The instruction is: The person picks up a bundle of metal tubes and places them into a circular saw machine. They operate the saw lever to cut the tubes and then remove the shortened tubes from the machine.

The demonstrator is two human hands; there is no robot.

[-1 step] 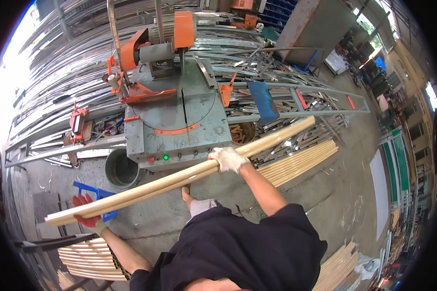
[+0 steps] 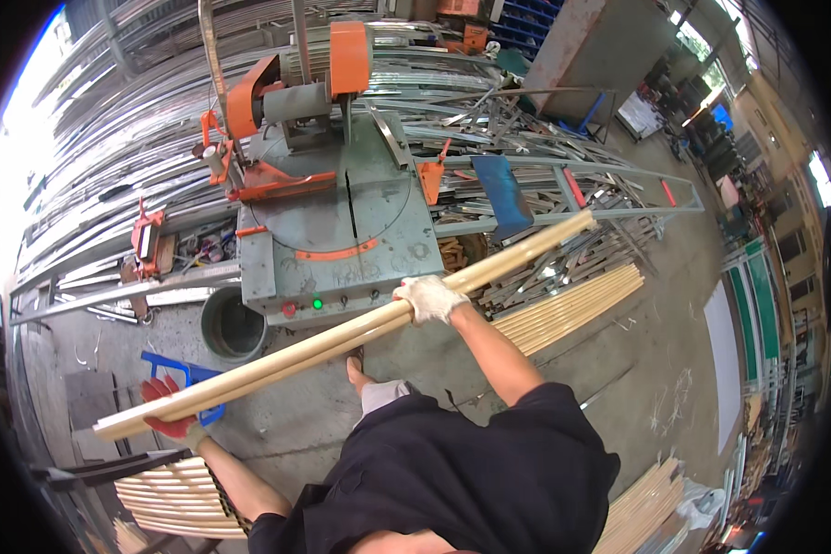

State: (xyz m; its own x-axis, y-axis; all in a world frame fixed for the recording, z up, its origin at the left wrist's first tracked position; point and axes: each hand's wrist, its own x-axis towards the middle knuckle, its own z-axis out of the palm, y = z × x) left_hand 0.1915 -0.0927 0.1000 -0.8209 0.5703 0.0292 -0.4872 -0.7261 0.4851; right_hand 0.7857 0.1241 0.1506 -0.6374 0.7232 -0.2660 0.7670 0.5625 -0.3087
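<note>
A pair of long cream-coloured tubes (image 2: 305, 349) runs slantwise across my front, its left end lower and nearer, its right end farther off. My right hand (image 2: 431, 300), in a whitish glove, closes over the tubes from above, right of their middle. Close to their left end, my left hand (image 2: 173, 406) in a red-palmed glove holds them from below, its red fingers showing past the far side. Just beyond the tubes stands a grey cutting machine (image 2: 392, 212) with an orange-guarded motor head and a slotted table. A green light glows on its front panel.
A dark bucket (image 2: 234, 325) and a blue stool (image 2: 177, 369) stand at the left. More cream tubes lie in stacks at right (image 2: 577, 309), lower left (image 2: 171, 494) and lower right (image 2: 642, 508). Metal lengths (image 2: 129, 175) cover the area behind the machine.
The tubes have shifted slightly: their left end is a little farther right and their right end slightly left. Both hands still hold them.
</note>
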